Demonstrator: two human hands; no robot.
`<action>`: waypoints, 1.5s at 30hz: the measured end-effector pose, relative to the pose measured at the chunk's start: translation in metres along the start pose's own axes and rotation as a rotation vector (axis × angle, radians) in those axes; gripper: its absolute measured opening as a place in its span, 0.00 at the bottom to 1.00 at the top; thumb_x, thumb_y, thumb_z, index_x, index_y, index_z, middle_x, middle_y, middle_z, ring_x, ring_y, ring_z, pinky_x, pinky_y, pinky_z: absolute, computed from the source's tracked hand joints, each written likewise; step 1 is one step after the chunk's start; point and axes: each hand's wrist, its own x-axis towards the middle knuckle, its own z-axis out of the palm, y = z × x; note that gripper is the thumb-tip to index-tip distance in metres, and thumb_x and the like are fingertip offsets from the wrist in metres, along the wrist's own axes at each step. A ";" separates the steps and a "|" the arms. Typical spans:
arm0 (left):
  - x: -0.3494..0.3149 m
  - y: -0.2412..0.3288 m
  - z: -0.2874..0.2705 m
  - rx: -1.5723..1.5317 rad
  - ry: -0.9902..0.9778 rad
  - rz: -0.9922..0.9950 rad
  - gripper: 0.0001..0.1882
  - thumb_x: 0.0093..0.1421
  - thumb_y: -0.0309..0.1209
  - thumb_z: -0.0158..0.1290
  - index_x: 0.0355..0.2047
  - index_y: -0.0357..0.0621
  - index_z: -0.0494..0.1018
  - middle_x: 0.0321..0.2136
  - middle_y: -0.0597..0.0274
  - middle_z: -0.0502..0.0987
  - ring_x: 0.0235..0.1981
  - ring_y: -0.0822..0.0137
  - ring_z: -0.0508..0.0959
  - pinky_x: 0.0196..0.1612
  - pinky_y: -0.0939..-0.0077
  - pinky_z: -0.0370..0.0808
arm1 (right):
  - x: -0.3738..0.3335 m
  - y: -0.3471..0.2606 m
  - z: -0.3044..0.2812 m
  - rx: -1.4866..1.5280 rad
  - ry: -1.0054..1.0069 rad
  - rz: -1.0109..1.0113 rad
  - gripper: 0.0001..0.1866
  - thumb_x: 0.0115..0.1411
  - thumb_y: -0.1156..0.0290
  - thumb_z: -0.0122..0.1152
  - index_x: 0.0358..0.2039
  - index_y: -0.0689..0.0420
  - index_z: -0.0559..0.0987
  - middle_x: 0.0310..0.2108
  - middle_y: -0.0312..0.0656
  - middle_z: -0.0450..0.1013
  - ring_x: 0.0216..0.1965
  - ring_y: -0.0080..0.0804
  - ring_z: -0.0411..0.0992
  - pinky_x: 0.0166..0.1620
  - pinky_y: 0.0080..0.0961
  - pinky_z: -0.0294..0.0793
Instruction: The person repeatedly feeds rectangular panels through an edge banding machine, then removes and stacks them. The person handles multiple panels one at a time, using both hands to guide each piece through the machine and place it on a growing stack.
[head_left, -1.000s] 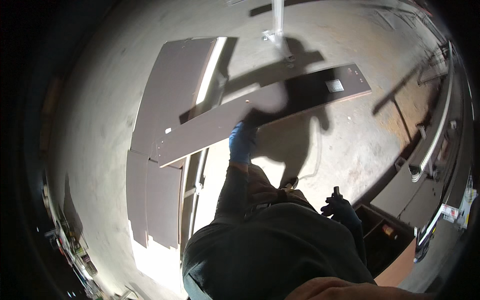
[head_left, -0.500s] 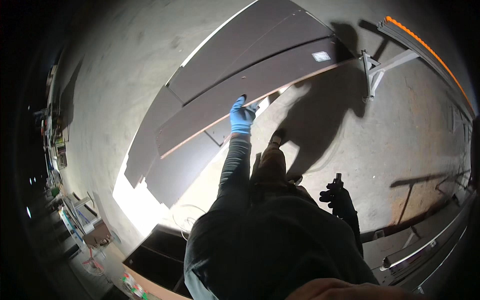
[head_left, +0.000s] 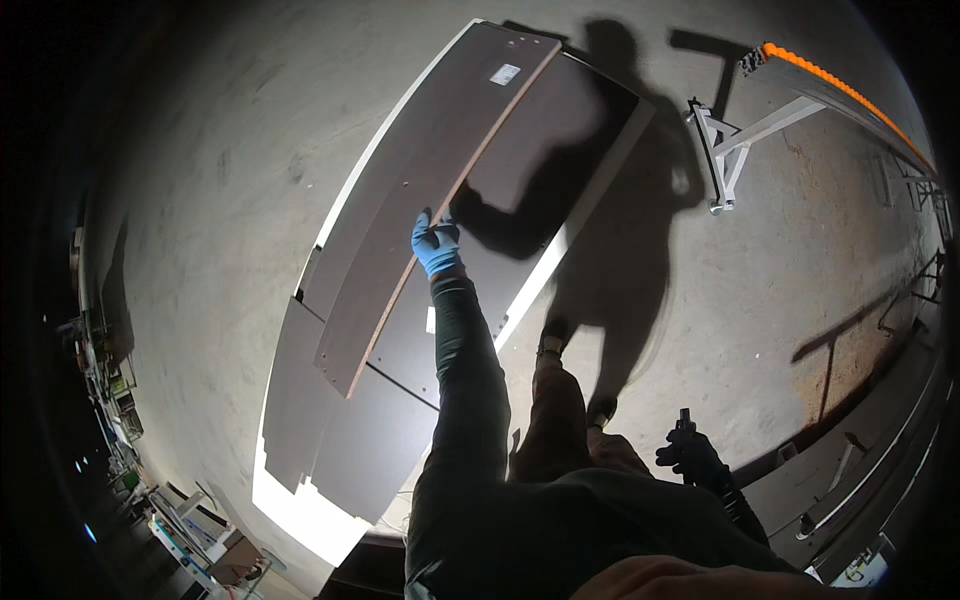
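Observation:
In a blue glove, my left hand (head_left: 436, 246) is closed on the near edge of a long dark brown board (head_left: 440, 150). The board lies slantwise over wider dark panels (head_left: 520, 200), with a pale rim along their outer edges. A small white label (head_left: 505, 75) sits near the board's far end, and a few small holes dot its face. Low on the right, my right hand (head_left: 698, 458), dark in shadow, is closed around a small dark handheld tool (head_left: 684, 424) with a narrow upright end. Its exact kind I cannot make out.
To the right stands a grey metal frame (head_left: 735, 150) beside a rack edged with an orange strip (head_left: 835, 85). Long metal rails (head_left: 880, 470) run at the lower right. Clutter and a cart (head_left: 195, 530) stand at the lower left. Cast shadows lie across the concrete floor (head_left: 240, 150).
The board has swung to a steeper slant and shifted left over the panels, my left hand still on its edge. My right hand keeps the tool, a little lower in view.

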 end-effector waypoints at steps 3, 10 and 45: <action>0.030 -0.007 0.007 0.009 -0.023 0.027 0.21 0.63 0.27 0.53 0.54 0.30 0.66 0.54 0.36 0.69 0.56 0.40 0.70 0.61 0.49 0.70 | 0.012 -0.014 0.007 -0.117 -0.054 -0.057 0.17 0.68 0.60 0.54 0.51 0.58 0.70 0.38 0.41 0.81 0.35 0.35 0.83 0.26 0.20 0.75; 0.101 -0.003 -0.021 -0.040 -0.096 -0.036 0.24 0.63 0.27 0.51 0.57 0.26 0.63 0.56 0.38 0.69 0.58 0.44 0.69 0.65 0.53 0.64 | 0.023 -0.019 0.010 -0.246 -0.046 -0.059 0.23 0.64 0.52 0.57 0.52 0.54 0.70 0.40 0.48 0.81 0.37 0.40 0.82 0.30 0.32 0.74; 0.030 0.033 0.024 2.587 -0.255 1.254 0.43 0.63 0.51 0.52 0.72 0.45 0.49 0.69 0.43 0.55 0.67 0.34 0.58 0.66 0.36 0.54 | 0.225 -0.628 0.326 -0.950 0.056 -0.925 0.23 0.68 0.48 0.50 0.42 0.57 0.76 0.36 0.43 0.77 0.38 0.31 0.77 0.41 0.31 0.78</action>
